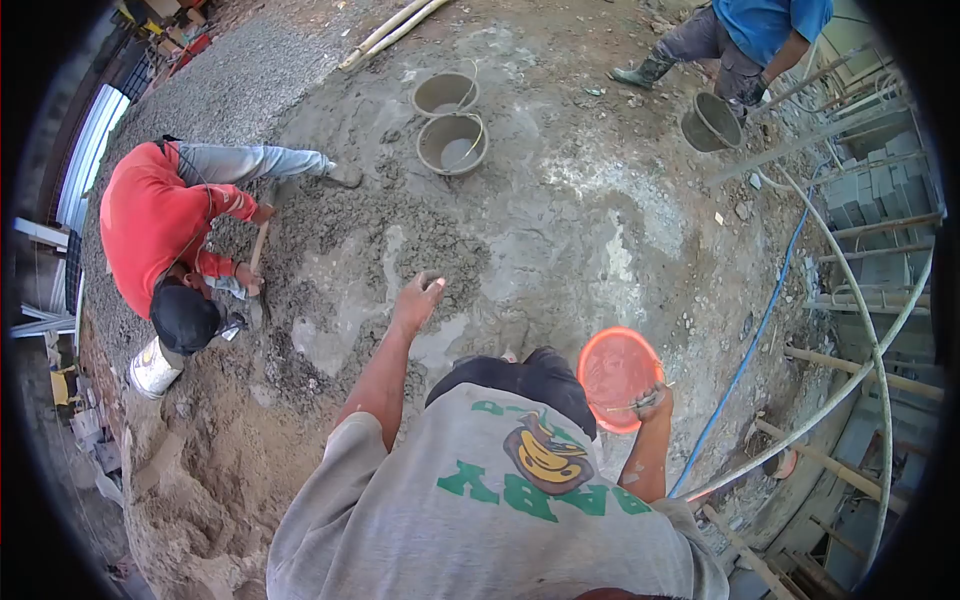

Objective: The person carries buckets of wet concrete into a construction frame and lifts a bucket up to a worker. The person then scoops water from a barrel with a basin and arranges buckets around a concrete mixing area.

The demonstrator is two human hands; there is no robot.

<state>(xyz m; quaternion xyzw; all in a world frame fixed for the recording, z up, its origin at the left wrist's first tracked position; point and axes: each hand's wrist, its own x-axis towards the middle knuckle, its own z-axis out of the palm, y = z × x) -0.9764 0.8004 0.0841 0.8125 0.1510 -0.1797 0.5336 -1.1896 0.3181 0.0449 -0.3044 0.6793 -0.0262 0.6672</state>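
Note:
My left hand (424, 288) hangs over the wet grey concrete mix (400, 220), its fingers loosely bent and apart, with nothing visible in it. On the other side, my right hand (654, 401) is closed around the thin handle of an orange bucket (622, 365). The bucket is beside my legs, and its inside looks reddish and smeared with grey. Grey marks cover the fingers of my right hand.
At the left, a person in red (165, 215) bends over the mix with a wooden-handled tool (259, 248), near a white bucket (155, 368). Two dark buckets (452, 143) stand ahead. Upper right, another person (750, 40) holds a bucket (711, 123). A blue hose (758, 345) and poles (850, 470) lie right.

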